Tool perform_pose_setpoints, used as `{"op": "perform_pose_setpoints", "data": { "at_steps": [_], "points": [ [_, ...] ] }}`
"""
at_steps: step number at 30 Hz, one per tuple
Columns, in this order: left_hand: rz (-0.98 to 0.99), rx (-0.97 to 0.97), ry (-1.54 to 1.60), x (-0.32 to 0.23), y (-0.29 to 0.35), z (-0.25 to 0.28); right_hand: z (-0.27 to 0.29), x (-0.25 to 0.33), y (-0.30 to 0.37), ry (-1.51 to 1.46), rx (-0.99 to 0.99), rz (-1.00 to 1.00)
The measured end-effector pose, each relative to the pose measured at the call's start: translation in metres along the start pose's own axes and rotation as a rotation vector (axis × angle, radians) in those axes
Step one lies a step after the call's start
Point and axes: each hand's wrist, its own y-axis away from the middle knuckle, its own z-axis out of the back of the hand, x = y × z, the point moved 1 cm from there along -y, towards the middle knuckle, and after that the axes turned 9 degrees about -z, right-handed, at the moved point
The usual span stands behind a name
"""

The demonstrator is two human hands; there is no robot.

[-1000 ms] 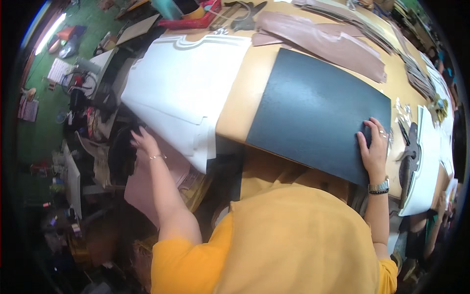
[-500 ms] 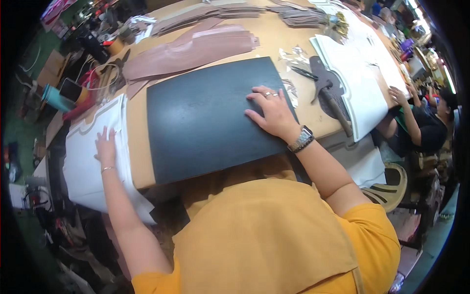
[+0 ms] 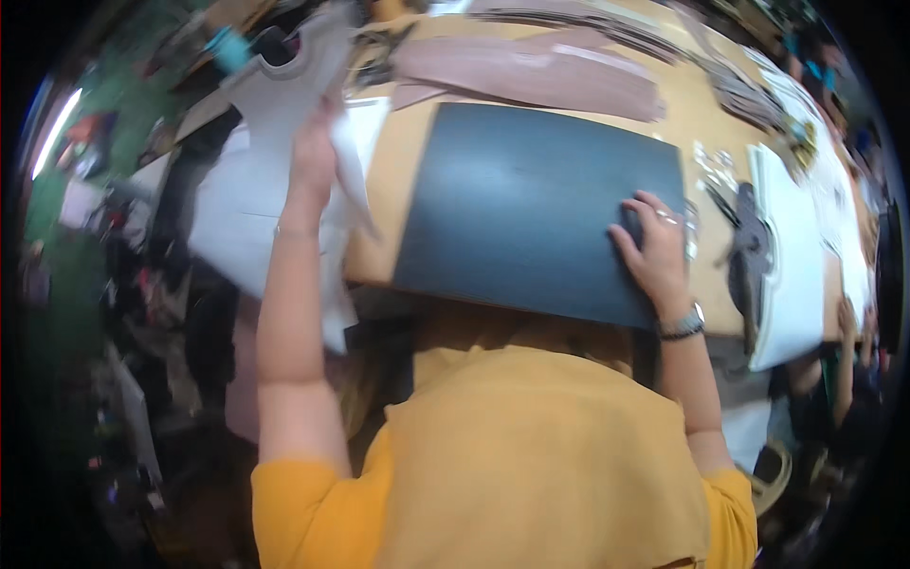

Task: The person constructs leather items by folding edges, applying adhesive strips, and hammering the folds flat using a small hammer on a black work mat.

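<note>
My left hand point(image 3: 314, 156), smeared a little by motion, is closed on the edge of a pale cut sheet point(image 3: 284, 95) with a curved notch. The sheet is raised and bent above a stack of white sheets point(image 3: 242, 213) at the table's left edge. A flat, dark rectangular board point(image 3: 521, 204) lies on the table in front of me. On the board's right side rests my right hand point(image 3: 659, 251), fingers apart and holding nothing. To the right of that hand, a hammer point(image 3: 746, 284) lies over a dark flat piece.
Brown cut pieces point(image 3: 531, 76) lie beyond the board on the tan tabletop point(image 3: 374, 261). White scraps point(image 3: 716, 163) are scattered to its right, beside folded white sheets point(image 3: 794, 256). Another person's arm point(image 3: 844, 356) reaches the table's right edge.
My left hand has gone from lying flat on the white stack to lifting a sheet from it. My right hand stays on the board. The whole view has turned left.
</note>
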Motion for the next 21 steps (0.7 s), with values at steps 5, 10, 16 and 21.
{"op": "perform_pose_setpoints", "data": {
  "at_steps": [5,10,16,21],
  "points": [
    [-0.409,0.971,-0.621,-0.031,0.116,-0.081,0.019,-0.039,-0.027,0.019,-0.207,0.053],
    [-0.562,0.998,-0.737,-0.063,0.149,-0.109,0.063,-0.151,-0.046,0.200,-0.192,-0.160],
    [-0.736,0.925,-0.671,-0.046,0.184,-0.151,0.066,-0.177,-0.053,0.456,0.029,-0.166],
    [-0.717,1.018,-0.419,-0.061,0.175,-0.160,0.069,-0.148,-0.060,0.048,-0.028,-0.213]
  ]
}}
